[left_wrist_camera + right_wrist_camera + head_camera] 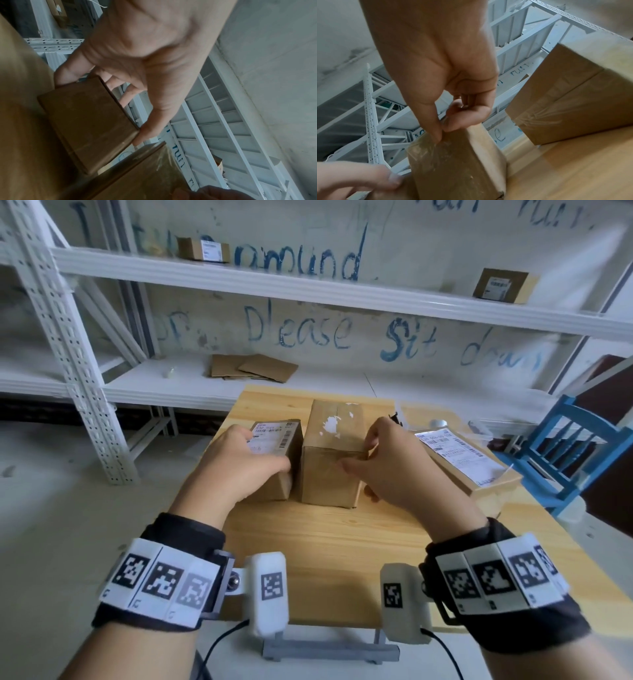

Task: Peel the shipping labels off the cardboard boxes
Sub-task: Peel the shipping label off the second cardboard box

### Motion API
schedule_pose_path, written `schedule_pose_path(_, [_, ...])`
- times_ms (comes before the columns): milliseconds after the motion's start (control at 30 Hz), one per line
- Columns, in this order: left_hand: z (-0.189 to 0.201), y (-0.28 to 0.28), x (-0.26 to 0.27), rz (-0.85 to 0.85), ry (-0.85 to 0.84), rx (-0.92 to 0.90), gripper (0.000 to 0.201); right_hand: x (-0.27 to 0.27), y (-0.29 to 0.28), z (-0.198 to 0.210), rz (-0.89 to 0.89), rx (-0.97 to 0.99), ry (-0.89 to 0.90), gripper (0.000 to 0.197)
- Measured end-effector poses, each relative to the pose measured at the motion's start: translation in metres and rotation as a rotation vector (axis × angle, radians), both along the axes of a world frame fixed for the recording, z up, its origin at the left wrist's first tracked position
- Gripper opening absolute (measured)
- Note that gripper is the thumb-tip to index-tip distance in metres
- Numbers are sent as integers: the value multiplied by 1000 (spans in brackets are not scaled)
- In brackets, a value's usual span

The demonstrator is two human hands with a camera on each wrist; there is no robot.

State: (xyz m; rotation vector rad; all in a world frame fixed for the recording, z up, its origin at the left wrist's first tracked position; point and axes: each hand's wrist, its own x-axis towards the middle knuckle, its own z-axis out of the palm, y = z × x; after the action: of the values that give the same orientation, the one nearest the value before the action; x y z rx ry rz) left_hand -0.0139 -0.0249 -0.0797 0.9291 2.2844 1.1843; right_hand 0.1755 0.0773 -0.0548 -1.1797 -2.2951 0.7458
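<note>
Working at a pale wooden table (329, 559), with white metal shelving (68, 337) and a wall scrawled in blue running behind the middle box (332, 467). Keeping flattened cardboard (253, 368) on the low shelf beyond that box, and a blue chair (575, 446) far to its right.

Gripping the small box (274, 453), just left of the middle box, with the left hand (239, 463): thumb on one side, fingers on the other, palm partly covering its label (274, 436). Pinching narrowly with the right hand (400, 463) at the taped near top edge of the middle box, thumb meeting fingertips. Whether film or bare card is caught in the pinch, hard to tell. Showing only white scraps (330, 426) on top of the middle box, so probably done there. Carrying a full label (459, 453) on the flat box (469, 460) to its right.

Risking, from here:
- Tearing the small box's label into scraps like those, by pulling fast or steeply instead of low and slow.
- Lifting the brown paper skin along with the label, by starting from a corner stuck hard.
- Sliding the light small box across the smooth table, by easing the left-hand hold during the pull.
- Snagging the clear tape rather than a label edge, given the glossy wrinkled film at the right fingertips.
</note>
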Motion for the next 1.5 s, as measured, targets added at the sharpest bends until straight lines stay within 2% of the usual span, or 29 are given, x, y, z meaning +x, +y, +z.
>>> schedule_pose_path(67, [2, -1, -3, 9, -19, 28, 63, -2, 1, 0, -14, 1, 45, 25])
schedule_pose_path(200, [9, -3, -3, 44, -48, 104, 64, -5, 4, -3, -24, 17, 111, 34])
schedule_pose_path(333, [15, -9, -3, 81, -73, 179, 59, -11, 5, -3, -55, 126, 88, 41])
schedule_pose_path(467, [23, -16, -4, 123, -54, 264, 51, -16, 6, -6, -44, 72, 113, 17])
schedule_pose_path(567, [24, -17, -7, 148, -59, 297, 52, -18, 5, -7, -24, 37, 135, 10])
schedule_pose_path(700, [24, -17, -8, 154, -94, 291, 75, -22, 4, -6, 33, -55, 119, 18])
schedule_pose_path(833, [25, -17, -4, 133, -102, 303, 71, -30, 4, -5, 79, -105, 121, 21])
schedule_pose_path(1000, [24, -18, -1, 145, -77, 322, 58, -36, 1, -3, 115, -143, 85, 38])
schedule_pose_path(1133, [19, -19, -7, 222, -45, 352, 69, -39, 2, -1, 144, -129, 43, 43])
schedule_pose_path(1300, [15, -18, -11, 200, -84, 343, 81, -47, 7, 4, 166, -153, -9, 53])
schedule_pose_path(1433, [13, -19, -13, 181, -93, 334, 74, -50, 12, 3, 146, -181, -24, 41])
schedule_pose_path(1500, [14, -20, -13, 177, -108, 352, 76, -51, 14, 0, 160, -195, -37, 47])
